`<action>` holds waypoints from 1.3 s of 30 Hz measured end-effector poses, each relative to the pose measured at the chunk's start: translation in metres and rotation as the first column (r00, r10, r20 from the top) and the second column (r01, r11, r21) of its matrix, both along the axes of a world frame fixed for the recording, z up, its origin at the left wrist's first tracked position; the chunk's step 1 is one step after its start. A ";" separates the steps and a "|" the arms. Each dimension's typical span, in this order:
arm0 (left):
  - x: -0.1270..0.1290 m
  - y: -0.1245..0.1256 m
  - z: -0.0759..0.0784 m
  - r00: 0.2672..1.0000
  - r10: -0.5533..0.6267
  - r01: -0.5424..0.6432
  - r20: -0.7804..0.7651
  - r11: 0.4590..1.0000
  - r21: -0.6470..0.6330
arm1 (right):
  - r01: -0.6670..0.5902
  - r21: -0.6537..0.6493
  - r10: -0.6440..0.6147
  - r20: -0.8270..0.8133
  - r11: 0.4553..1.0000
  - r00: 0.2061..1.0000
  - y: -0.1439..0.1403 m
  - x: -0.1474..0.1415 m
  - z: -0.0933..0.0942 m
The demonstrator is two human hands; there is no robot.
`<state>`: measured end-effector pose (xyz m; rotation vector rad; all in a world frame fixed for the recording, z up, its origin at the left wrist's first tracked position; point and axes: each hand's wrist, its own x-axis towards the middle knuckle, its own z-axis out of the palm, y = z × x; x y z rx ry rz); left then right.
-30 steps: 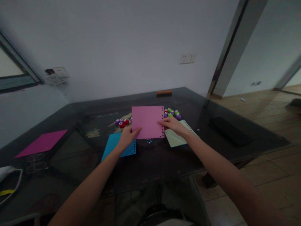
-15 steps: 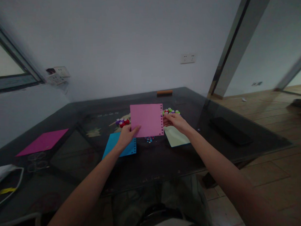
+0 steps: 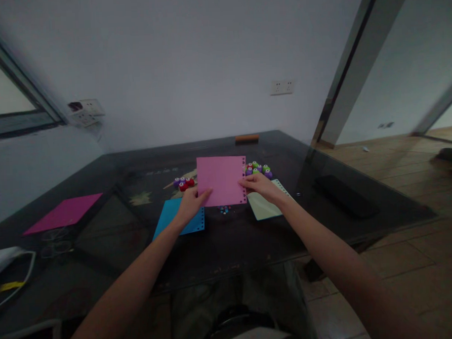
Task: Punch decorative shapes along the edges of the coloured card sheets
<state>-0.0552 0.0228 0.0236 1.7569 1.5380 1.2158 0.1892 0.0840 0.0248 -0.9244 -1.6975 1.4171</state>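
Compared with half a second ago, the person's right hand [image 3: 261, 184] is back on the pink sheet [image 3: 219, 179], its thumb now lying over the holed edge nearest that hand. The sheet sits slightly farther towards the right hand's side. Just beyond that hand, a purple ball [image 3: 268, 174] shows again, and beside its wrist the pale sheet's [image 3: 262, 208] row of holes reappears. Compared with a second ago, more small coloured pieces [image 3: 224, 209] show between the hands.

Left of the held sheet [image 3: 221, 179] lies a second sheet [image 3: 170, 216]; right of it, a third sheet [image 3: 264, 206]. Toys [image 3: 255, 171] flank it.
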 end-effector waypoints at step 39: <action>0.001 -0.001 0.000 1.000 -0.014 0.014 0.019 1.000 0.002 | -0.001 0.023 -0.001 0.061 1.000 0.998 0.000 -0.004 -0.006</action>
